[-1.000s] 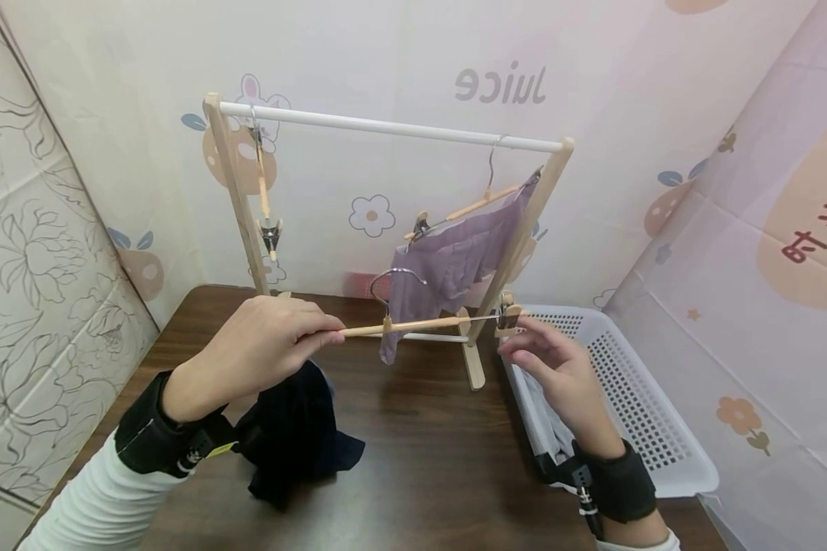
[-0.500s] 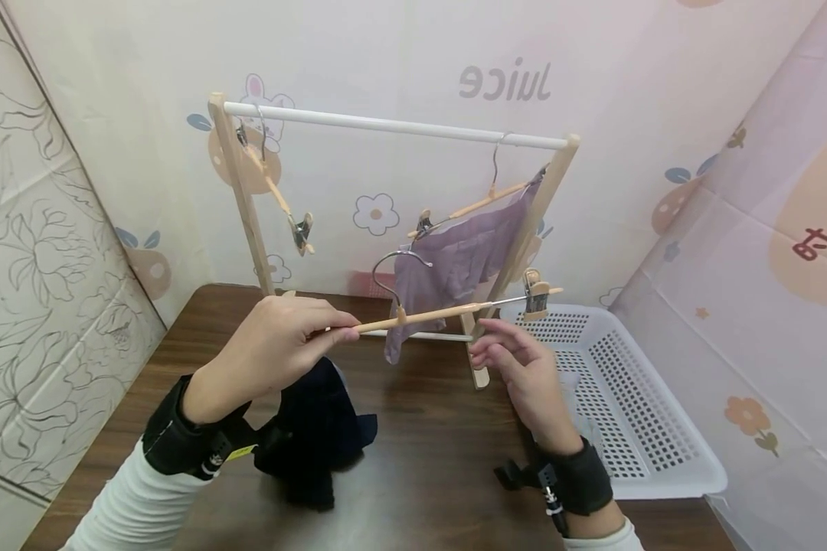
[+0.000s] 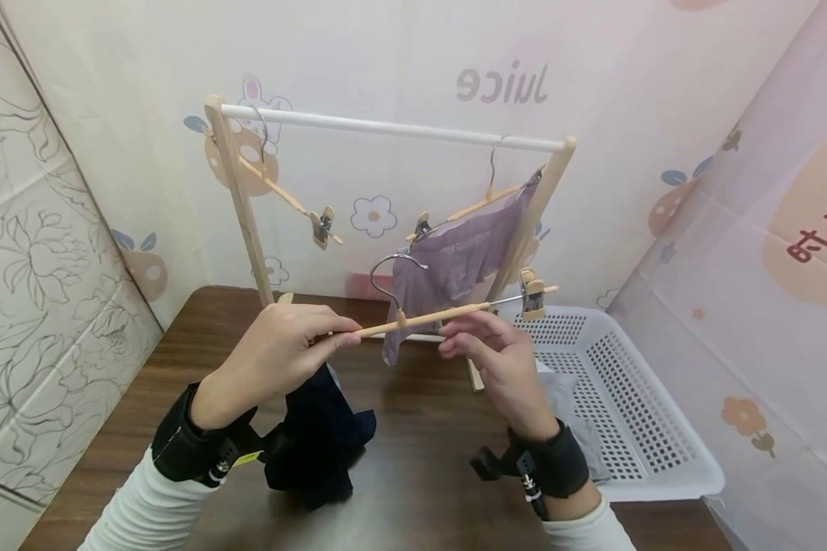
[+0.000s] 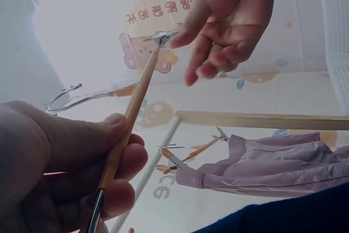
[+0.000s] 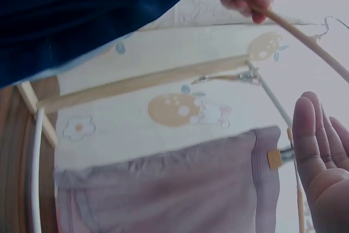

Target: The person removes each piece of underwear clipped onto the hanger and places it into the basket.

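My left hand (image 3: 292, 344) pinches the wooden bar of a clip hanger (image 3: 430, 315) near its left end, with the metal hook standing up. At that end a clip bites the corner of a dark navy garment (image 5: 82, 20), seen in the right wrist view; in the head view its lower part (image 3: 324, 444) hangs beneath my left hand. The hanger's right-end clip (image 3: 533, 295) holds nothing. My right hand (image 3: 499, 360) is just below the bar's right half, its fingers extended and apart from the bar in the right wrist view.
Behind stands a wooden rack with a white rail (image 3: 386, 126). A bare clip hanger (image 3: 282, 191) hangs at its left and a purple garment (image 3: 448, 260) on another hanger at its right. A white basket (image 3: 689, 459) with grey cloth (image 3: 568, 405) sits right on the brown table (image 3: 420, 474).
My right hand has left the right-end clip and moved left, under the bar. The held hanger's right end has risen. The bare hanger on the rail has swung round.
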